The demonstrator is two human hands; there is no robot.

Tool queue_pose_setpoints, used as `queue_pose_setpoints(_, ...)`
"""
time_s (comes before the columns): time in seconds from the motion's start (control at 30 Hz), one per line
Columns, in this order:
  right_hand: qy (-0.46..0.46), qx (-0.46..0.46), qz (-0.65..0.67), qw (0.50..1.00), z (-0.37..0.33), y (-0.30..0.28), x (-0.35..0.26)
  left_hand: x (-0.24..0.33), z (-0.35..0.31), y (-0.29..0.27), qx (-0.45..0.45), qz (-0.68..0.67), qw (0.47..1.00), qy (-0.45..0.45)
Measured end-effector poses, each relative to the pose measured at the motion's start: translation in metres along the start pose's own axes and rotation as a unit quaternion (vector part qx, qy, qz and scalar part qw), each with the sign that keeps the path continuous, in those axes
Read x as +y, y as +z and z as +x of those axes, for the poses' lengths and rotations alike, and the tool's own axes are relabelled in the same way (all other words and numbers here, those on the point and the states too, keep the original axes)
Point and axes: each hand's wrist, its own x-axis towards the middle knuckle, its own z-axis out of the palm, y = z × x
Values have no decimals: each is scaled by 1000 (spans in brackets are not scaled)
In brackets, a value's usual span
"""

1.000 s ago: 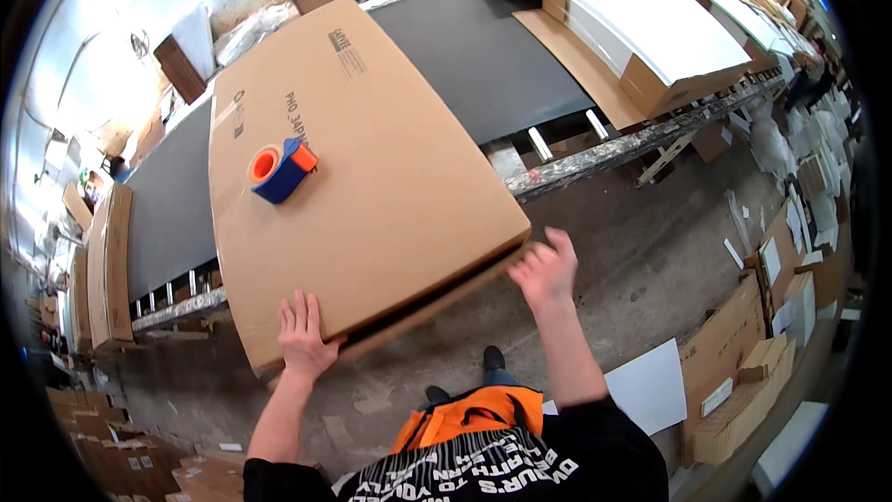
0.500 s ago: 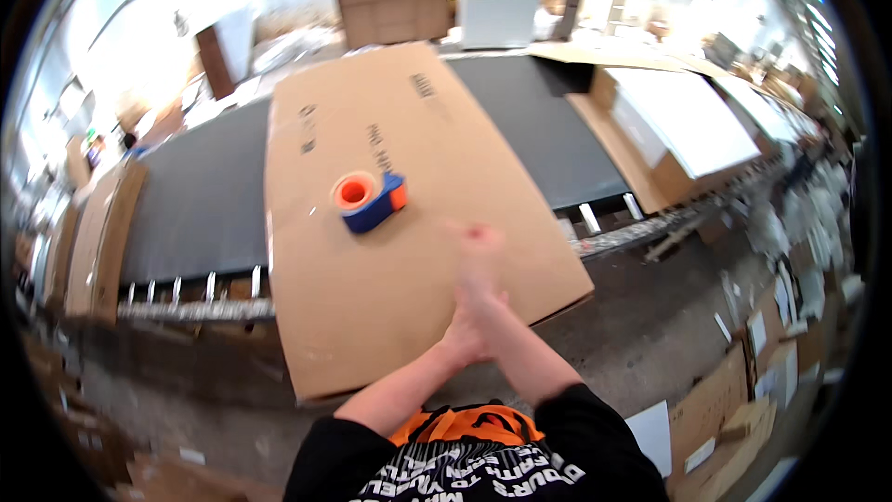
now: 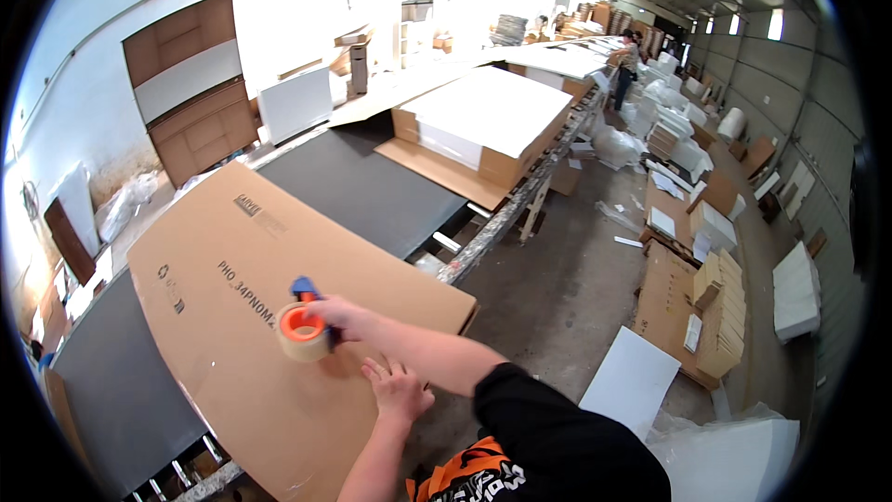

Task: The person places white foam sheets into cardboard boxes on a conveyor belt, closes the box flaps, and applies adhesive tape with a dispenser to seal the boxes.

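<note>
My right hand (image 3: 342, 318) is closed around a blue tape dispenser (image 3: 304, 289) with an orange core and a wide roll of tan packing tape (image 3: 307, 348). Beneath it lies a large flat brown cardboard box (image 3: 232, 390) with dark printing on its top. Just nearer to me, my left hand (image 3: 400, 392) rests on the box with its fingers spread, holding nothing. Part of the dispenser is hidden behind my right hand.
The box lies across a dark conveyor belt (image 3: 358, 188). Farther along it stands an opened carton with a white panel (image 3: 492, 116). On the floor at right are a white sheet (image 3: 632, 381) and flattened cardboard (image 3: 664, 311). A person (image 3: 624, 70) stands far off beside the line.
The view has swung to the right. My right hand has reached the tape dispenser, which was lying free on the box, and taken hold of it. My hands, close together before, are now apart.
</note>
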Motion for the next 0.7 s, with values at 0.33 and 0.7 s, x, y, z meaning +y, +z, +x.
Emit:
queue_pose_setpoints(0.33,-286,269,-674,626,-121,-116,-81,-7,-10,-1,56,-18,998,-12)
queue_pose_setpoints(0.7,-130,49,-801,583,-200,-187,6,-36,-25,23,139,11,990,-24)
